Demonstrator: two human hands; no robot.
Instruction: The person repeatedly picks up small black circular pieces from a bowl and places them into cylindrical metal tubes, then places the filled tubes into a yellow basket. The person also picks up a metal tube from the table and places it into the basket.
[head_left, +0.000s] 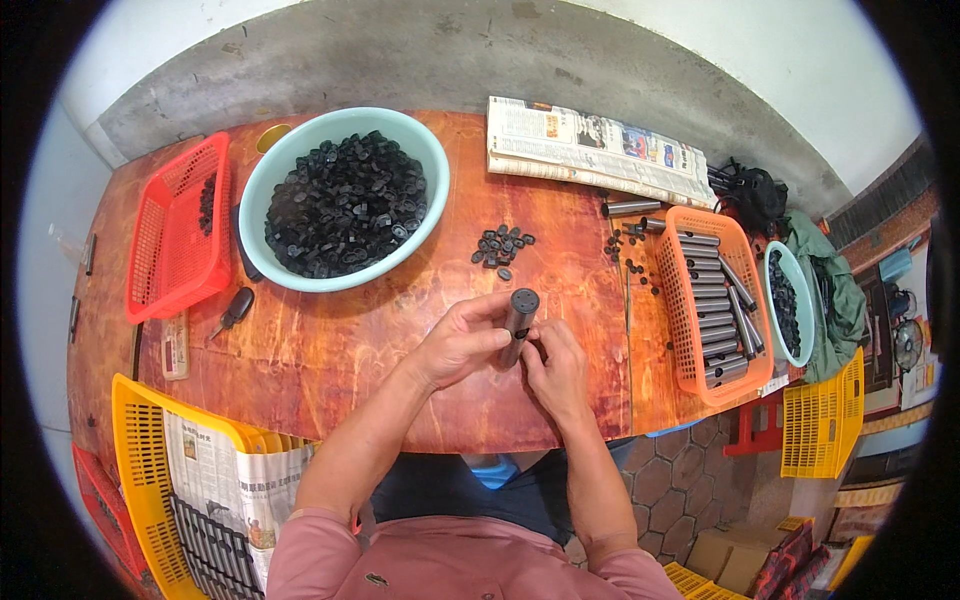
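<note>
My left hand (466, 339) grips a dark grey metal tube (514, 346) between thumb and fingers. The tube stands nearly upright above the table and has a round black cap (525, 301) with small holes at its top. An opening shows in its side, just below the cap. Close against the tube's right side is my right hand (556, 365), fingers curled; whether they pinch a small part is hidden. Just beyond the hands, several small black plastic pieces (504, 246) lie loose on the wooden table (465, 409).
A pale blue basin (251, 255) full of black pieces stands left of centre, beside a red basket (142, 262). At right, an orange basket (684, 360) holds metal tubes. Folded newspapers (592, 142) lie at the back. A yellow crate (135, 435) with wrapped tubes is at lower left.
</note>
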